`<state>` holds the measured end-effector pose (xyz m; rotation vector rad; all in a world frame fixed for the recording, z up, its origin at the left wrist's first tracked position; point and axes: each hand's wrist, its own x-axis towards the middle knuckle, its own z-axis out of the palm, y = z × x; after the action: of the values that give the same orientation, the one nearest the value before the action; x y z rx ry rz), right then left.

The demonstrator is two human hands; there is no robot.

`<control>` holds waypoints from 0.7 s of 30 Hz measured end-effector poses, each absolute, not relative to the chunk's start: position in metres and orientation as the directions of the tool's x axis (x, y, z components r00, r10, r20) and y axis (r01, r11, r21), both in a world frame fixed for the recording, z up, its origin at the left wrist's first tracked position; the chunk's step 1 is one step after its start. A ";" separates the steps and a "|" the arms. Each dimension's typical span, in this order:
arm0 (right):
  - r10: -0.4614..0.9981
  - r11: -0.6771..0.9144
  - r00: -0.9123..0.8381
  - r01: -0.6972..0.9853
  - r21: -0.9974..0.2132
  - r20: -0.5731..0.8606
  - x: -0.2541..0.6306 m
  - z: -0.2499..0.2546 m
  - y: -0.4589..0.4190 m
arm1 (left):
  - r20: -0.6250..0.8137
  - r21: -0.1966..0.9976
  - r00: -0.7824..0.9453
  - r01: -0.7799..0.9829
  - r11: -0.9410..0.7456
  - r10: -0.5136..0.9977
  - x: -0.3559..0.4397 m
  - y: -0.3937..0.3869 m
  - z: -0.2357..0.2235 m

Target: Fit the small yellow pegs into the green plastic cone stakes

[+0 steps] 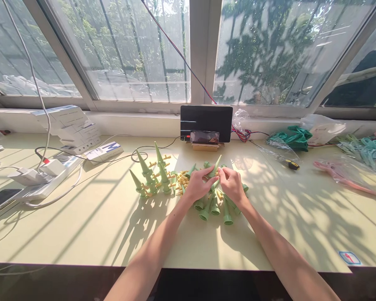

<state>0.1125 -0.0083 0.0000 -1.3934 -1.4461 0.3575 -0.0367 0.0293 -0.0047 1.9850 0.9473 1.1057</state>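
My left hand (pixel 201 182) is closed around a green plastic cone-shaped spike (pixel 217 162), whose tip points up and away from me. Fingers of my right hand (pixel 231 184) pinch at the spike's side, on what looks like a small yellow piece mostly hidden by the fingertips. Below both hands lie several loose green spikes (pixel 227 218) with their round open ends toward me. A pile of small yellow valve-like pieces (pixel 183 179) is just left of my left hand. Farther left, several green spikes (pixel 148 177) stand upright, with yellow pieces fitted crosswise on them.
A phone (pixel 204 137) leans before a dark tablet (pixel 206 119) at the back. On the left are a power strip (pixel 50 179) with cables and a white box (pixel 104 152). To the right lie a yellow-black cutter (pixel 291 164), green plastic bag (pixel 293 138) and pink bagged item (pixel 344 177).
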 end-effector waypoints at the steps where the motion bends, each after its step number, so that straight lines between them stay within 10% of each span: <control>1: 0.854 0.284 0.220 0.560 -0.778 0.470 0.112 0.000 -0.009 | 0.398 0.816 0.381 0.268 -0.512 0.834 -0.037 0.029 -0.004; 21: 0.862 0.269 0.228 0.552 -0.790 0.452 0.113 0.000 -0.008 | 0.364 0.835 0.379 0.273 -0.478 0.851 -0.037 0.029 -0.004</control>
<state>0.1131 -0.0078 -0.0003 -1.4051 -1.4464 0.3579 -0.0375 0.0293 -0.0042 1.9523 0.9664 1.0735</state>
